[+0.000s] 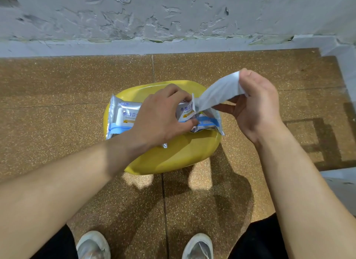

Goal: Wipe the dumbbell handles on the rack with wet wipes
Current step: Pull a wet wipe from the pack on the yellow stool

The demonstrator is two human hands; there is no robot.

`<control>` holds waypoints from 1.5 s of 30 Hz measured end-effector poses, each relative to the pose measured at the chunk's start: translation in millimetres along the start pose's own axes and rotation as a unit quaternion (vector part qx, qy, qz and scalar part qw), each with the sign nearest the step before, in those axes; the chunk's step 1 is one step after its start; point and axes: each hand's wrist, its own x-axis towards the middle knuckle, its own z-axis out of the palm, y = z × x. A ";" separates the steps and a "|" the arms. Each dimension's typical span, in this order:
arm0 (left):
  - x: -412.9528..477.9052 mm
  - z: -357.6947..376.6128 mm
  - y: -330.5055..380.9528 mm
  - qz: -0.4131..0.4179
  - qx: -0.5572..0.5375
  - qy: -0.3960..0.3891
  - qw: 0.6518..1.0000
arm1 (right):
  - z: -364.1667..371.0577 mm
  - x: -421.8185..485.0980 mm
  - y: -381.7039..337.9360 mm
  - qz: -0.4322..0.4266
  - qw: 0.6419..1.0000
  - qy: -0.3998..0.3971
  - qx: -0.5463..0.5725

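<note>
A white wet wipe (217, 94) is pinched by the right hand (258, 106), a silver foil packet (120, 117) gripped by the left hand (161, 120); wiping seems unstarted.

Yellow stool (173, 154) on speckled brown floor (57, 85), rough grey wall (173, 14) behind, pale shoes (93, 245) below.

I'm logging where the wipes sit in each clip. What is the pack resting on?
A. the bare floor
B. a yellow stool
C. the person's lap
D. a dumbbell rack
B: the pack lies on the yellow stool, where the left hand grips it, while the right hand pinches a wipe that leads out of its opening.
</note>
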 end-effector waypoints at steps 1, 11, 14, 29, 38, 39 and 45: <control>0.0 0.4 0.0 -0.001 0.002 0.001 1.000 | 0.4 -0.5 -3.8 0.019 0.999 0.001 0.047; -3.0 -7.0 10.9 0.025 0.043 0.023 0.999 | -19.0 -1.0 -21.9 0.124 0.947 -0.082 0.286; -9.3 -11.1 13.3 0.109 0.067 0.061 0.990 | -31.4 -0.8 -23.3 0.099 0.973 -0.163 0.129; -25.0 4.5 9.7 0.166 0.219 -0.088 0.958 | -17.0 2.5 19.7 -0.027 0.935 -0.136 -0.327; -31.8 4.4 0.8 0.171 0.283 -0.135 0.934 | -22.6 11.6 30.2 0.003 0.928 -0.060 -0.369; -31.7 4.5 0.9 0.172 0.285 -0.135 0.933 | -21.7 11.2 31.0 0.025 0.935 -0.061 -0.349; -28.5 0.4 6.5 0.165 0.274 -0.129 0.938 | -17.1 10.3 29.3 0.068 0.947 -0.058 -0.309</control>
